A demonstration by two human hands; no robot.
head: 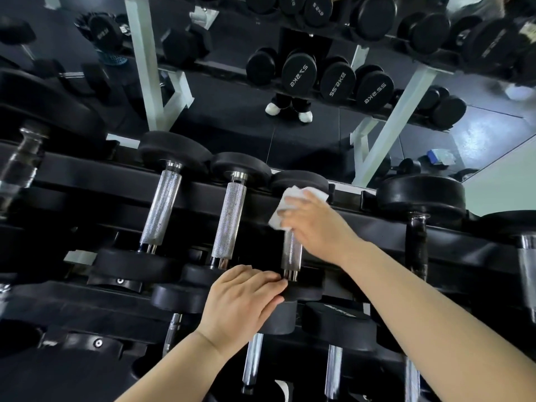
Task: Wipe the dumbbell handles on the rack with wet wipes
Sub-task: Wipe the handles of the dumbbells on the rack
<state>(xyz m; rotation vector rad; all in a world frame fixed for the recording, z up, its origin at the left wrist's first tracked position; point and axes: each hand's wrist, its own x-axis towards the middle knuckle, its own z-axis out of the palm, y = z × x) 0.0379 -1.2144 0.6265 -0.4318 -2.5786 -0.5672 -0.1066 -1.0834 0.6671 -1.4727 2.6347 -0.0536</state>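
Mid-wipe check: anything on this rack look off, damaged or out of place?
Only the handle right of the dumbbell being wiped: it is dark and rough-looking, unlike the chrome ones. Tape or wear, cannot tell. Nothing spilled or askew.

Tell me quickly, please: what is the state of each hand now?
Left hand: open, fingers resting on the dumbbell's near head.
Right hand: closed on the wipe, wrapped round the handle.

Black rubber dumbbell heads [174, 147], silver knurled handles [161, 211], white wipe [293, 198], black rack [362, 224] w/ pale uprights [145, 62].
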